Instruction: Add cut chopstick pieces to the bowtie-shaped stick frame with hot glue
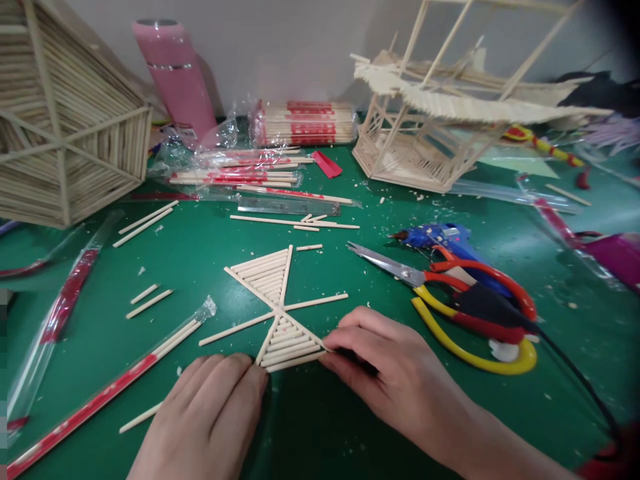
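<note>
Wooden sticks form a flat star frame (278,313) on a green mat (350,413) (two wedges filled in). Left hand (210,417) lies flat, fingers together, tips touching the near wedge's left corner, holding nothing. Right hand (395,373) pinches the wedge's right corner between curled fingers. Scissors (450,293) lie just right, beside a blue glue gun (440,239).

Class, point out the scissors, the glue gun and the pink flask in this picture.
Scissors (400,270): head view, on the metal blades.
Glue gun (437,237): head view, on the blue body.
Pink flask (177,77): head view, on its side wall.
</note>
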`<state>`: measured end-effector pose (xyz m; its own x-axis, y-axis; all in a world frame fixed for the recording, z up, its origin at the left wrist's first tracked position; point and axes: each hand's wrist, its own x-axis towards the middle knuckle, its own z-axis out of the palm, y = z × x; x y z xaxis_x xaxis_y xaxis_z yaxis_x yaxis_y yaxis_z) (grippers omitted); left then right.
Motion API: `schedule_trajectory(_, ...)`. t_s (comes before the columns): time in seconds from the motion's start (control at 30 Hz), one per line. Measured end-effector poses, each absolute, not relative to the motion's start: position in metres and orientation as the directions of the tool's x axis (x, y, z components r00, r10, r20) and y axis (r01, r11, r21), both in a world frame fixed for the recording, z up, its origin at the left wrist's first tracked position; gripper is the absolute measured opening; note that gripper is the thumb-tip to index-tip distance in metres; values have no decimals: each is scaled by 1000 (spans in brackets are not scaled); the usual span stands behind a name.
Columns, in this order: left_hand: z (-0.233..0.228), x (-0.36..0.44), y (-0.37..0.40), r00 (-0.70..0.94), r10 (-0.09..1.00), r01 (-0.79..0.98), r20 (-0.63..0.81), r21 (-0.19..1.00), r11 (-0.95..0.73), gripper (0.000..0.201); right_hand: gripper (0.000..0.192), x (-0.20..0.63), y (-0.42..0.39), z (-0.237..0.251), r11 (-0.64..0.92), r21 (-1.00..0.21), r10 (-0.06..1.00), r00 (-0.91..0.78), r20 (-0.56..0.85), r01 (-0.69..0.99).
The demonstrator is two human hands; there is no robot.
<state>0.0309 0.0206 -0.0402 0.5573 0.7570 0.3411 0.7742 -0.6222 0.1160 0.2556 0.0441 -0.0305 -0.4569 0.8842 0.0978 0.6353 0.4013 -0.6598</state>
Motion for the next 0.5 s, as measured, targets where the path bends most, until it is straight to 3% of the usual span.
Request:
schedule_trajectory(0.13,-42,28,23,522,793,765,312,240,-598,16,11,255,45,-31,398,-659,890,-444,108,638)
schedule_trajectory(0.23,-41,26,23,498,812,781,305,249,-573,15,11,255,45,-32,405,-655,888,-445,116,637)
schedule_trajectory(0.37,-43,24,19,526,794,790,305,169,-589,16,12,255,44,-33,420,-640,886,-445,134,644)
schedule_trajectory(0.5,-40,24,16,621,711,757,330,-16,-654,22,12,256,43,-34,431,-630,881,-452,141,646)
